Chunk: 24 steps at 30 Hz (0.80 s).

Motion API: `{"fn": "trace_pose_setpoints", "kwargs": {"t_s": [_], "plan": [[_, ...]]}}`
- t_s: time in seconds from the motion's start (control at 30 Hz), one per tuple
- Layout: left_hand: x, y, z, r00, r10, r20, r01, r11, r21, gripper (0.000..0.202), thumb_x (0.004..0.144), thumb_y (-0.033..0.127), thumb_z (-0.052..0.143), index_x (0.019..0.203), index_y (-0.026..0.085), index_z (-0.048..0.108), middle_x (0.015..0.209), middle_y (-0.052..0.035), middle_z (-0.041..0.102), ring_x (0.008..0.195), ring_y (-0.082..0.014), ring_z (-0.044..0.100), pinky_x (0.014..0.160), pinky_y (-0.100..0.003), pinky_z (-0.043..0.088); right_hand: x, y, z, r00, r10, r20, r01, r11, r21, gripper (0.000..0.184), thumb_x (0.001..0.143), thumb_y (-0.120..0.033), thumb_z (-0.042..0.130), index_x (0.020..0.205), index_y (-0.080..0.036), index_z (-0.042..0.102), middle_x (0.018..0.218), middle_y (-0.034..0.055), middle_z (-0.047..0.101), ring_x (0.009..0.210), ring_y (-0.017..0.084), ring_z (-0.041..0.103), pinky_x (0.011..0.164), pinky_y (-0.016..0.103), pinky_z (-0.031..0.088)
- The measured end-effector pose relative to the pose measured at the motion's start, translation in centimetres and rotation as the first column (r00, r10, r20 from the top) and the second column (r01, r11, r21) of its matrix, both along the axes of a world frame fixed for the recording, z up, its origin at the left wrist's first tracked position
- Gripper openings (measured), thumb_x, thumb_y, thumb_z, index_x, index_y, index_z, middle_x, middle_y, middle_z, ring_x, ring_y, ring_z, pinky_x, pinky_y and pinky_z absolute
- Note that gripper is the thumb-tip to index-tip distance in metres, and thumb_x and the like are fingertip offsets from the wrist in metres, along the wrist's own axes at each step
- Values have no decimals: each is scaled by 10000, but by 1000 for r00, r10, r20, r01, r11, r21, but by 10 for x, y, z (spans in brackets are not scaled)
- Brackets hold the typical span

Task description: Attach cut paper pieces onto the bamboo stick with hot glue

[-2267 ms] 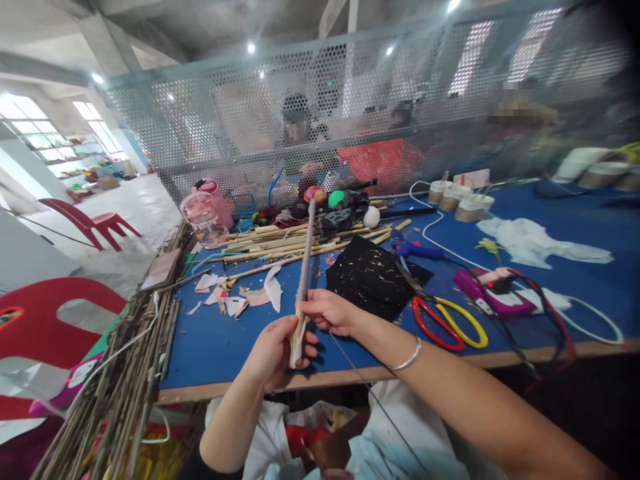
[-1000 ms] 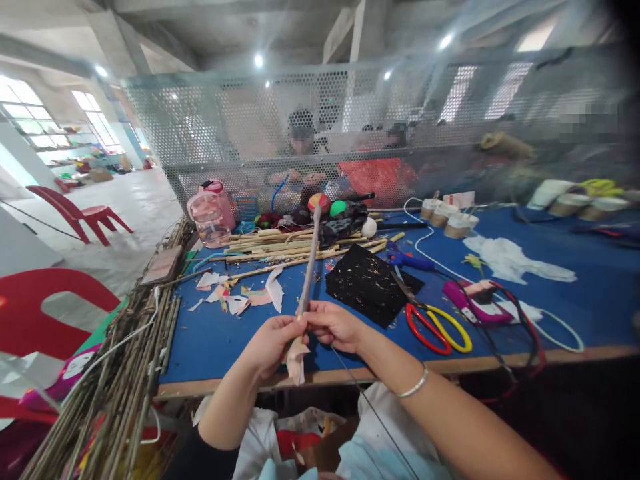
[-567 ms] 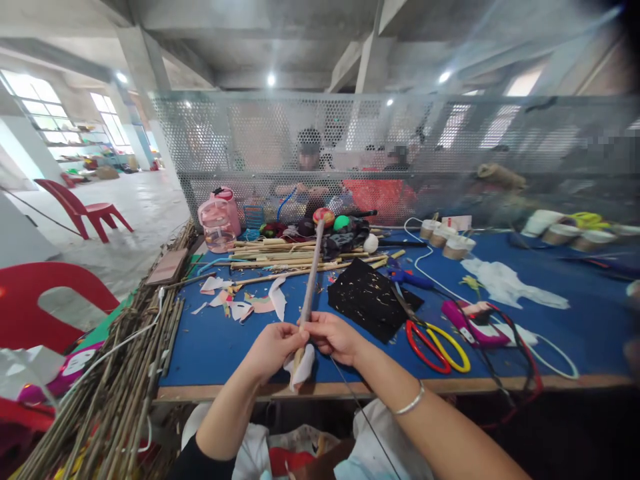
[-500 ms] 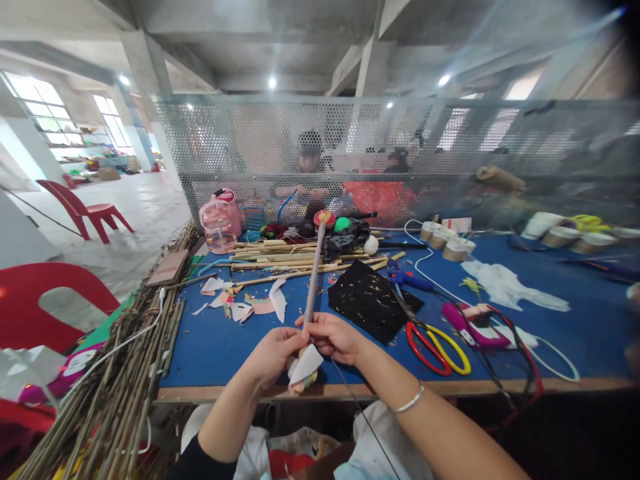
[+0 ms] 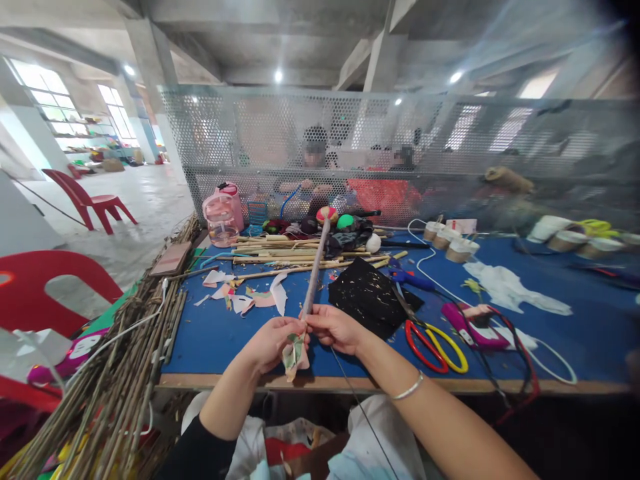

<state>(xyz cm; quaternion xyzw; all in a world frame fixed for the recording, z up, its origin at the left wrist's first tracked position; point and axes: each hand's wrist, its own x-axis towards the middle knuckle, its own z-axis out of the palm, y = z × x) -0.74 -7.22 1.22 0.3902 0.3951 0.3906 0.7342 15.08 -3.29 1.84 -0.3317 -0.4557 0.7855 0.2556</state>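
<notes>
Fingers of my left hand (image 5: 271, 343) are closed around the near end of a long grey stick (image 5: 315, 275), whose surface looks wrapped. Right beside them, my right hand (image 5: 336, 328) pinches the same stick between thumb and fingers. From the near end hangs a crumpled patterned scrap (image 5: 295, 355), green and pale pink; whether it is cloth or paper I cannot tell. The stick points away from me, its far tip overlapping a red and yellow ball (image 5: 327, 213). A thin dark cord (image 5: 363, 403) runs down from near my right hand.
Scissors (image 5: 437, 345) with red and yellow handles lie right of a black cloth (image 5: 363, 300). Torn scraps (image 5: 255, 299) and bamboo sticks (image 5: 280, 245) lie beyond my hands. A glue gun (image 5: 410, 277), a purple device (image 5: 473, 327) and cables sit rightward. Bundled twigs (image 5: 125, 363) line the left edge.
The scrap at the stick's near end has turned from its white side to its green and pink patterned side. Both hands have moved slightly up and stay on the stick.
</notes>
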Motion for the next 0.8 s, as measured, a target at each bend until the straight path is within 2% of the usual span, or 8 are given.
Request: {"fn": "trace_pose_setpoints", "kwargs": {"t_s": [0.03,0.1,0.2,0.3,0.43,0.57,0.7,0.8], "plan": [[0,-1,-1,999,-13,51,14,1000,-26,326,628,404,708,710,105,608,616,-25,598,488,-92,523,476,-205,385,1,0,-1,1000,9,-3,-9,1000,2,325,622,-344,743,736,-132,525,556,-58,507,357,-8,216,345,179,43],[0,-2,-2,998,-29,49,31,999,-39,331,627,398,715,729,101,612,641,-43,617,525,-110,562,491,-206,401,2,-1,-4,1000,-8,12,7,1000,20,330,620,-350,743,737,-135,523,556,-57,510,348,-5,231,337,184,52],[-1,-3,-3,994,-34,-108,35,999,6,351,617,434,725,653,119,574,535,-8,578,427,-83,503,421,-182,326,2,-1,-10,997,-66,48,63,996,62,328,624,-354,740,735,-142,517,485,-88,440,331,3,194,326,194,56],[-1,-2,-3,976,36,-216,-22,997,68,365,583,425,753,587,129,541,437,37,505,359,-44,400,384,-167,251,2,-2,-12,998,-63,23,62,997,47,312,647,-355,727,746,-146,519,455,-105,371,346,6,155,337,185,52],[0,-2,-4,999,33,-8,-32,999,9,351,615,426,735,651,103,603,548,-6,585,435,-60,483,436,-171,341,5,-6,-7,996,-13,-83,9,999,-51,258,665,-293,719,794,-146,550,499,-89,396,381,4,166,364,161,54],[2,-4,-8,990,-5,140,16,997,-77,303,659,378,708,717,91,633,612,-40,621,498,-106,564,521,-221,436,7,-8,-8,997,-44,-68,36,993,-112,276,658,-253,712,884,-144,596,518,-63,478,362,-1,161,357,167,24],[3,-7,-6,987,-53,153,67,994,-87,304,675,380,686,749,91,631,636,-53,626,515,-124,576,534,-243,441,8,-6,-13,995,-44,-90,28,985,-169,312,650,-252,705,924,-153,593,512,-51,519,338,-6,170,353,160,33],[2,-9,-2,998,-70,-7,70,997,-27,367,686,467,654,742,107,607,612,-38,606,484,-104,523,466,-211,357,5,-7,-14,994,-65,-88,52,990,-134,281,627,-263,724,829,-142,571,482,-65,481,336,-6,167,344,163,32]]}}
